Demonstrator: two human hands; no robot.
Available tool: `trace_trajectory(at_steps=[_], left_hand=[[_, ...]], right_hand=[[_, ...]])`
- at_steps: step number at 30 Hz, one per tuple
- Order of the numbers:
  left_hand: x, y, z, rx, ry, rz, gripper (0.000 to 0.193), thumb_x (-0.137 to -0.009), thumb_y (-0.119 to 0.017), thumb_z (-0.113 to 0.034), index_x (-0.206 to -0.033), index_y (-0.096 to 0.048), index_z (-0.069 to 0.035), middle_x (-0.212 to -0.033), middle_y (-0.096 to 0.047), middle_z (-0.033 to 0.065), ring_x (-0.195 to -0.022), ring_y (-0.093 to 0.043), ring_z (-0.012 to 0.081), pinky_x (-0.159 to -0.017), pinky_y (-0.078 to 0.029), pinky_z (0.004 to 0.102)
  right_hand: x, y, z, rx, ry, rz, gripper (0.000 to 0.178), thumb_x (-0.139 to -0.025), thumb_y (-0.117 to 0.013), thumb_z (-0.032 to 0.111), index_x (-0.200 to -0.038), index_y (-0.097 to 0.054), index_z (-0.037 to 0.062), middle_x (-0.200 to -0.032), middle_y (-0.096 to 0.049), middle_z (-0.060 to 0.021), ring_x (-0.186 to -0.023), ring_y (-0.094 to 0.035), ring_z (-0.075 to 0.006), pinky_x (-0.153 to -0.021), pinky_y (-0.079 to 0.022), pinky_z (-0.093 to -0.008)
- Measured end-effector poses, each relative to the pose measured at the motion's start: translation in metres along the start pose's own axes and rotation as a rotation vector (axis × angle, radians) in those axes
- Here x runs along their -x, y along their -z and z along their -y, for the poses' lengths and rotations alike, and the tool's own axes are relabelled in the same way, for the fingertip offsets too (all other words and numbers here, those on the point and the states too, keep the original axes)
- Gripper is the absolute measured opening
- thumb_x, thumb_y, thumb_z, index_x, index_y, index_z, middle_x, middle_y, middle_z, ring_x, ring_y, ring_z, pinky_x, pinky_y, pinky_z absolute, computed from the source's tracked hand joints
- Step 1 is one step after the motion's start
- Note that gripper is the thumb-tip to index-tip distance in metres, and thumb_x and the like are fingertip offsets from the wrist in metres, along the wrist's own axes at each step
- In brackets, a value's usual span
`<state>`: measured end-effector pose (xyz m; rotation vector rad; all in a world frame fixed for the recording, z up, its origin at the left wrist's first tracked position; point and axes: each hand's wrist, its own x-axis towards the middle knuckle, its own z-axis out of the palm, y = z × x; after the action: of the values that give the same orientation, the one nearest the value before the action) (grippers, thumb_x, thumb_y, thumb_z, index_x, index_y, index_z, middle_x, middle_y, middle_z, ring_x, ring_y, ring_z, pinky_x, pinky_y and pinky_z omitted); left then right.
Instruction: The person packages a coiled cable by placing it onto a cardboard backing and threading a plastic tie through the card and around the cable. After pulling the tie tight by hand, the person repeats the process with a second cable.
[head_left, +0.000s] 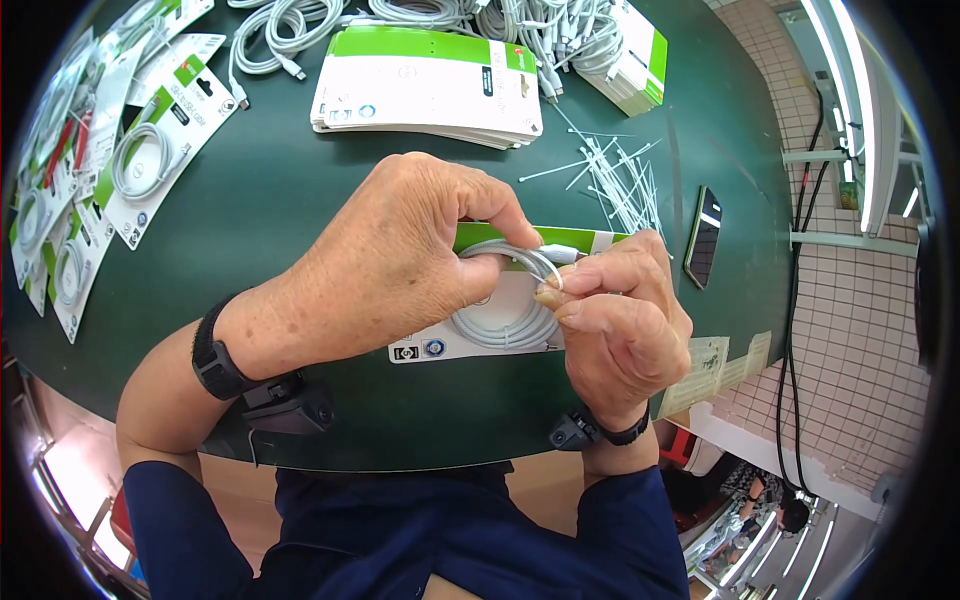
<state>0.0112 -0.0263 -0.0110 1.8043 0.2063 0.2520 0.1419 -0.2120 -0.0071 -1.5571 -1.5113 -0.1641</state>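
A coiled grey-white braided cable (508, 334) rests on a green and white packaging card (455, 348) near the table's front middle. My left hand (410, 250) is closed on the upper part of the coil, its thumb and index finger gripping the strands. Beside it, my right hand (630, 320) pinches a thin white cable tie (548, 268), which loops round the coil's upper right. One pale connector (562, 253) sticks out between the hands. My right fingertips hide part of the tie, so I cannot tell how tight it is.
Ahead lies a stack of flat cards (425, 90), with tangled cables (420, 12) behind it and a white-green box (630, 70) alongside. Loose cable ties (620, 185) and a phone (703, 238) lie to the right. Carded cables (145, 165) are heaped at left.
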Motion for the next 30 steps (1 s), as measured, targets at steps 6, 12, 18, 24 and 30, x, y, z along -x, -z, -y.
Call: trace_trajectory(at_steps=[6,12,18,24,30], left_hand=[[-0.0003,-0.0011,0.0008,0.006,-0.004,0.0,0.025,-0.079,-0.07,0.006,-0.101,-0.08,0.001,-0.096,-0.078,0.0098,-0.089,-0.074,0.0166,-0.085,-0.06,0.0286],[0.0004,-0.0014,0.0021,-0.002,-0.023,-0.001,0.024,-0.079,-0.07,0.005,-0.1,-0.08,0.0,-0.095,-0.078,0.0098,-0.088,-0.074,0.0176,-0.084,-0.059,0.029],[-0.0001,-0.0018,0.0022,-0.011,0.002,0.011,0.023,-0.079,-0.071,0.004,-0.099,-0.08,0.0,-0.095,-0.078,0.0098,-0.088,-0.074,0.0183,-0.084,-0.059,0.0294],[0.0002,-0.002,0.0039,-0.024,-0.001,0.007,0.022,-0.078,-0.072,0.003,-0.099,-0.08,-0.001,-0.096,-0.079,0.0098,-0.088,-0.074,0.0185,-0.083,-0.059,0.0296],[-0.0005,-0.0022,0.0051,-0.012,-0.03,0.0,0.022,-0.079,-0.072,0.003,-0.099,-0.08,-0.001,-0.095,-0.079,0.0099,-0.088,-0.074,0.0187,-0.083,-0.059,0.0299]], right_hand=[[-0.0009,0.0,0.001,0.015,-0.007,0.023,0.03,-0.071,-0.088,-0.006,-0.086,-0.069,0.0115,-0.09,-0.073,-0.0031,-0.075,-0.058,-0.0193,-0.063,-0.045,-0.0304],[-0.0017,-0.0006,0.0016,0.038,-0.013,0.055,0.028,-0.077,-0.088,-0.003,-0.087,-0.067,0.012,-0.088,-0.073,-0.0041,-0.077,-0.062,-0.0181,-0.067,-0.047,-0.0315],[-0.0011,-0.0021,-0.0005,0.023,-0.013,0.031,0.026,-0.079,-0.087,-0.004,-0.088,-0.067,0.0106,-0.09,-0.073,-0.0051,-0.077,-0.061,-0.019,-0.066,-0.047,-0.031],[-0.0007,-0.0048,-0.0008,0.009,-0.029,0.012,0.027,-0.08,-0.086,-0.005,-0.091,-0.067,0.0104,-0.091,-0.074,-0.0049,-0.077,-0.062,-0.0208,-0.064,-0.048,-0.0304],[0.0016,-0.0064,-0.0025,0.042,-0.004,0.0,0.026,-0.082,-0.086,-0.003,-0.093,-0.067,0.0095,-0.092,-0.074,-0.006,-0.078,-0.062,-0.0204,-0.065,-0.048,-0.0304]])
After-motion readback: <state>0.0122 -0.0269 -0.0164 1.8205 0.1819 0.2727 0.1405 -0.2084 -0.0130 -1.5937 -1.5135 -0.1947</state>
